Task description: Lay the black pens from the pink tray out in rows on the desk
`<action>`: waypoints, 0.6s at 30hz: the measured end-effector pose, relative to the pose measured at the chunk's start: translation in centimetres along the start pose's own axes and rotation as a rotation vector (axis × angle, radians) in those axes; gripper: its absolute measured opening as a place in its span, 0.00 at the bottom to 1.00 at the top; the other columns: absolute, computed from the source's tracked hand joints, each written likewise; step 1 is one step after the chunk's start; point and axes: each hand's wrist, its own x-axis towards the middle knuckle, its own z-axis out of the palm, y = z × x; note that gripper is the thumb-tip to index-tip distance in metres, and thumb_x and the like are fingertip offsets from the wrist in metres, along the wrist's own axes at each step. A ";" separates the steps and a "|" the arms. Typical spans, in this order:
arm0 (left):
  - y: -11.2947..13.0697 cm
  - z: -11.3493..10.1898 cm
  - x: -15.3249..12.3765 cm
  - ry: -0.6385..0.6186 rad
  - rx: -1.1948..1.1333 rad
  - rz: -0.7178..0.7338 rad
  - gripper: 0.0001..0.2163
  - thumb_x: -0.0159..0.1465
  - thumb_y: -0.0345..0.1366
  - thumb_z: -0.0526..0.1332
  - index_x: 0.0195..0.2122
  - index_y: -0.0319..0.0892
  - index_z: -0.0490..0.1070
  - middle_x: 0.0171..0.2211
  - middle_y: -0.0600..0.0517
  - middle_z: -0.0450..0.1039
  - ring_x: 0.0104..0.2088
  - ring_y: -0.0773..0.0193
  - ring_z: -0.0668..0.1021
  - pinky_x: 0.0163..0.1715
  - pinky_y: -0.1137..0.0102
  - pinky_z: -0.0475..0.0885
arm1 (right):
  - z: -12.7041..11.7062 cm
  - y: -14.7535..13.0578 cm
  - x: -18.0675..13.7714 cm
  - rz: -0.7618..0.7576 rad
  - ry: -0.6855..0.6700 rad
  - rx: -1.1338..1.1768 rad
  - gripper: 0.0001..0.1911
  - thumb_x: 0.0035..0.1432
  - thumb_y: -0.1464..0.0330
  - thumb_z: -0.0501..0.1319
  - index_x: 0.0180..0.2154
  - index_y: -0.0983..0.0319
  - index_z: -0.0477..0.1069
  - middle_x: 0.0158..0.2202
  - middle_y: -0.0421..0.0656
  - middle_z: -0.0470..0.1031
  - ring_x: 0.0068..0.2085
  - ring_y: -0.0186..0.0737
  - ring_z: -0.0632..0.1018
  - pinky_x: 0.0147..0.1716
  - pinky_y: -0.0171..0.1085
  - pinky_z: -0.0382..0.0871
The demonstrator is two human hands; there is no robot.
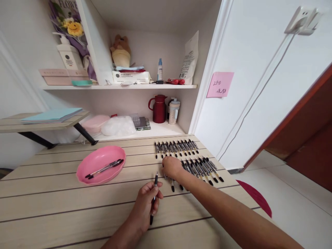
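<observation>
My left hand is closed around a black pen, held upright above the near part of the table with its narrow end pointing away from me. My right hand reaches across to the left end of the front row of pens; its fingers are curled together and what they hold, if anything, is hidden. Behind it lies a second row of pens, side by side. Several pens in the front row show black caps at the near end. A pink bowl to the left contains two pens.
The slatted wooden table meets a white shelf unit at the back. On its lower shelf stand a dark red jug and a pale cup. A small raised stand occupies the left, and a magenta seat shows beyond the right edge.
</observation>
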 end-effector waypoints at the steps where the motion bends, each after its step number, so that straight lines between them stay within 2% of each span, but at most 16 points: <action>1: 0.0 0.0 0.0 0.001 -0.002 0.002 0.15 0.49 0.40 0.60 0.36 0.39 0.66 0.21 0.57 0.66 0.11 0.78 0.58 0.10 0.78 0.46 | -0.1 0.1 0.0 -0.002 0.002 -0.003 0.12 0.44 0.71 0.58 0.34 0.65 0.73 0.36 0.52 0.75 0.39 0.45 0.75 0.35 0.38 0.65; 14: -0.1 -0.2 0.2 0.002 -0.016 0.000 0.14 0.49 0.40 0.61 0.36 0.38 0.68 0.20 0.56 0.67 0.11 0.78 0.59 0.10 0.79 0.46 | -1.2 2.9 -0.6 -0.009 0.029 0.012 0.12 0.49 0.70 0.53 0.32 0.59 0.74 0.33 0.45 0.76 0.37 0.42 0.75 0.33 0.34 0.64; 18: -0.2 -0.2 0.2 -0.003 -0.009 0.002 0.14 0.49 0.39 0.61 0.36 0.38 0.67 0.20 0.57 0.66 0.11 0.78 0.58 0.10 0.79 0.46 | -0.7 2.6 -0.6 -0.005 0.011 -0.009 0.11 0.48 0.66 0.55 0.32 0.61 0.74 0.36 0.48 0.76 0.39 0.43 0.74 0.35 0.35 0.64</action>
